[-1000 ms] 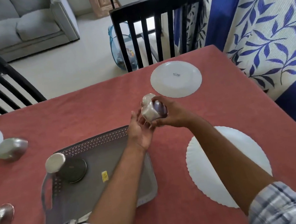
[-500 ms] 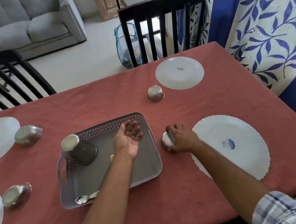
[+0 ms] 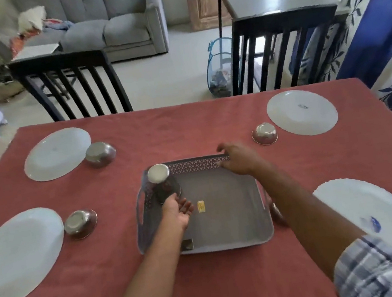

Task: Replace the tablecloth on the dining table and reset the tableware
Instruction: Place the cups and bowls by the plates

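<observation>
bare cloth [image 3: 181, 130] mid-table, bowls [image 3: 100, 153] flanking, tray [image 3: 228, 230] central

Bright, soft daylight throughout; slight motion blur, with wide-angle bending at the edges.

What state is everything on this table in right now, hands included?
tablecloth: spread flat
plates: four, face down
bowls: three upside down, fourth mostly hidden
tumbler: upside down on tray
tray: flat on tablecloth
left hand: open, palm up, by tumbler
right hand: at tray's far rim, grip unclear
</observation>
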Motion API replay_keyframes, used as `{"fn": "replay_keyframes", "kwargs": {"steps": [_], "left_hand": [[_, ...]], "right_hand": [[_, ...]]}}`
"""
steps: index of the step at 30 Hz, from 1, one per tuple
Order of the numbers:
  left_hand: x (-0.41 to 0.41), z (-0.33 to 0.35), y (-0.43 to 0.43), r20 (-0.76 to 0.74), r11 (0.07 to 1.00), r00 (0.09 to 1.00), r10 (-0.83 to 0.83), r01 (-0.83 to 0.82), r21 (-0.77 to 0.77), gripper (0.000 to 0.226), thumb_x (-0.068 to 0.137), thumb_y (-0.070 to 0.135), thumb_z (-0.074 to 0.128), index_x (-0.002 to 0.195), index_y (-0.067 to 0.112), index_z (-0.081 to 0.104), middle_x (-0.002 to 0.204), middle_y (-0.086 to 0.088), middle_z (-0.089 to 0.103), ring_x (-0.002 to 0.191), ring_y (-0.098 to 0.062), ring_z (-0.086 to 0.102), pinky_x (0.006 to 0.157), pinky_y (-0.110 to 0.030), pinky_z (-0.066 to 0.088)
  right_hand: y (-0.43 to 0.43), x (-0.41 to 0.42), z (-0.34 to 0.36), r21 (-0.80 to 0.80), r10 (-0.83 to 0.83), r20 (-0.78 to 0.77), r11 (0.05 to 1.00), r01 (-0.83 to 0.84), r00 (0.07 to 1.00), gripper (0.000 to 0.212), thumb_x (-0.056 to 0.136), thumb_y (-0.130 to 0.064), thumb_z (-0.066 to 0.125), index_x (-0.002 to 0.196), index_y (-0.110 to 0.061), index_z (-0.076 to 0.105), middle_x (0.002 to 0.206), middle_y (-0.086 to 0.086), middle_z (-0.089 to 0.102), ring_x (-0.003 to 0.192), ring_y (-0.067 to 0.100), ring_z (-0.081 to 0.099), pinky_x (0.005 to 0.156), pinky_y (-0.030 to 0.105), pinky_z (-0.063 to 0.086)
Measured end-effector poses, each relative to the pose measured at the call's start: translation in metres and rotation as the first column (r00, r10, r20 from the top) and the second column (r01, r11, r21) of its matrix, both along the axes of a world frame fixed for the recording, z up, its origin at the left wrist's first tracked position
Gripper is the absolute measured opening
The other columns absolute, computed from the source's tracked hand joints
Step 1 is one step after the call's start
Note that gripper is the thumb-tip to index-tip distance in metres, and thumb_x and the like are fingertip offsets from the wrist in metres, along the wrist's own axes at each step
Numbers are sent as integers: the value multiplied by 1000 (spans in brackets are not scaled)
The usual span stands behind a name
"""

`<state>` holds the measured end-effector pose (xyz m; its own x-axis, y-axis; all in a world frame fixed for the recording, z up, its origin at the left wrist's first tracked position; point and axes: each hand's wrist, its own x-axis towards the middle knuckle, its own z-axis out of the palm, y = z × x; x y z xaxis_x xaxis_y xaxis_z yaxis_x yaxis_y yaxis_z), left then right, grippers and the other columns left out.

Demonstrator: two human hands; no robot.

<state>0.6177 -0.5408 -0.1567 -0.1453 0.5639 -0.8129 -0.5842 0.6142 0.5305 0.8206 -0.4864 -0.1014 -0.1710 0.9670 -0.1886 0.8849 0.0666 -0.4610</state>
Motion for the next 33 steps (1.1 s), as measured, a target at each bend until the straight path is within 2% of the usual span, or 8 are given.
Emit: {"fn": "replay_keyframes", "kwargs": {"steps": [5,8,11,14,18,22,29,33], "left_hand": [[-41,-8,16,-70,1000,998,4,-3,12,29,100,24,39,77,15,52,75,-4,50,56,-13,41,55,-23,36],[-57,-10,25,-92,1000,996,-14,15,16,26,99,30,42,82,16,55,73,-5,53,35,-8,47,38,-17,36],[-64,-15,28,-82,1000,997,-10,9,-7,27,100,35,38,112,17,56,86,-6,60,60,-12,53,52,-21,43],[-63,-14,28,-28,1000,1000,2,-2,6,40,101,39,34,131,17,49,121,-8,61,81,-19,56,67,-25,44],[-57,-9,35,97,998,995,38,-43,54,44,102,44,29,128,17,51,121,-7,58,110,-28,56,89,-38,46],[-57,-1,44,254,991,967,14,-47,122,58,99,53,25,120,11,57,105,-17,65,93,-30,61,79,-38,49],[-75,21,55,475,949,879,-34,-121,292,56,92,60,34,104,13,64,96,-16,71,95,-31,61,84,-47,47],[-92,35,57,490,926,871,-40,-151,345,55,88,61,41,104,13,64,98,-16,69,94,-31,60,78,-43,49]], "right_hand": [[18,-128,-16,-96,184,-306,970,-222,934,85,72,-33,82,141,-12,36,135,15,49,122,28,48,99,32,38],[21,-159,-38,-67,115,-344,987,-146,932,85,68,-37,84,137,-16,39,127,12,58,117,28,54,91,33,43],[23,-160,-49,32,46,-331,999,-38,942,76,65,-44,83,127,-20,46,110,6,66,102,26,62,82,37,49],[31,-151,-54,28,-23,-403,999,38,915,68,66,-40,84,121,-19,49,101,1,64,93,22,62,77,36,50],[31,-130,-56,-195,-290,-648,957,214,704,50,76,-33,79,114,-20,50,101,2,60,93,23,62,64,41,59],[15,-121,-50,-352,-429,-750,903,245,504,53,73,-43,75,112,-17,51,103,9,58,89,22,62,55,33,56],[38,-137,45,187,47,-638,978,95,769,58,68,-44,77,114,-17,55,92,-3,62,83,13,61,69,26,54],[37,-161,61,316,116,-534,946,71,837,66,68,-46,78,123,-18,54,101,-6,62,91,17,63,77,32,54]]}}
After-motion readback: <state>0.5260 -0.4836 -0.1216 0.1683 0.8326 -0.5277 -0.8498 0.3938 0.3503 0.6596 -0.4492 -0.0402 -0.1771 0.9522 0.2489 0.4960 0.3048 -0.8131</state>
